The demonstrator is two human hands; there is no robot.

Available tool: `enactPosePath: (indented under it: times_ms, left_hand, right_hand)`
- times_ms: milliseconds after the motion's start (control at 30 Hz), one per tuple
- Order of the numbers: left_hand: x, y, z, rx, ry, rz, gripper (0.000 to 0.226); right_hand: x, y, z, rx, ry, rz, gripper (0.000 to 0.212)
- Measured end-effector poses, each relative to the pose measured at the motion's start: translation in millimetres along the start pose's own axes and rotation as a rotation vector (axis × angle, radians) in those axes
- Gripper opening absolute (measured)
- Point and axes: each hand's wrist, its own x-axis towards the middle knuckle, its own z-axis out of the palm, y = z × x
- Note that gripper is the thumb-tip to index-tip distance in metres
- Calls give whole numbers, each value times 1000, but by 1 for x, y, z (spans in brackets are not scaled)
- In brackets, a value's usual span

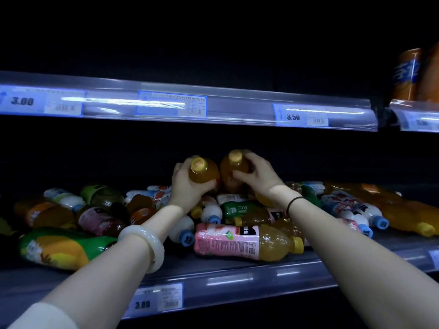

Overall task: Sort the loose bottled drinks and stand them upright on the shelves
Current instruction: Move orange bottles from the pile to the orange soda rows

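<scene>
Two amber juice bottles with yellow caps are held side by side above a heap of loose bottles on the lower shelf (237, 279). My left hand (187, 186) grips the left juice bottle (202, 173) around its body. My right hand (257, 174) is closed on the right juice bottle (231, 172). Both bottles tilt with their caps toward me. Under the hands lie several bottles on their sides: a pink-labelled juice bottle (247, 241), a green-labelled bottle (244, 208), white bottles with blue caps (183, 230) and a big green and orange bottle (59, 248).
The upper shelf (190, 103) runs across above the hands, with price tags on its clear front strip and darkness behind it. Orange soda bottles (408, 74) stand upright on a shelf at the upper right. A large orange bottle (403, 214) lies at the right end of the lower shelf.
</scene>
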Motion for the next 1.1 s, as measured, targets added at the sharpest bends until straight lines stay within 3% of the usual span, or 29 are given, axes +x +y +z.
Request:
enactPosePath:
  times_ms: [100,267,333,500,567,800,933,1100]
  left_hand:
    - [-5,7,-5,7,-18,27,76]
    - [-10,21,-12,5,6,-16,84]
    - [-9,26,-14,-2,-1,-14,93]
    - [-16,31,-12,-78,-133,-16,62]
    - [-19,31,-12,-102,-162,-15,62]
    - [-14,35,-13,-127,-171,-15,61]
    - [-17,33,-12,-105,-164,-62,71]
    - [-22,28,-9,-95,-210,-57,82]
  right_hand:
    - [-2,-4,9,115,129,72,65]
    - [-15,-16,8,260,361,126,50]
    - [-19,-20,2,274,381,147,47]
    - [-30,-28,0,151,210,122,53]
    - [-33,-30,4,131,142,126,41]
    - [-44,-25,-1,199,70,118,43]
    - [-47,-23,-2,270,44,142,57]
    - [-49,-17,-4,61,-41,157,100]
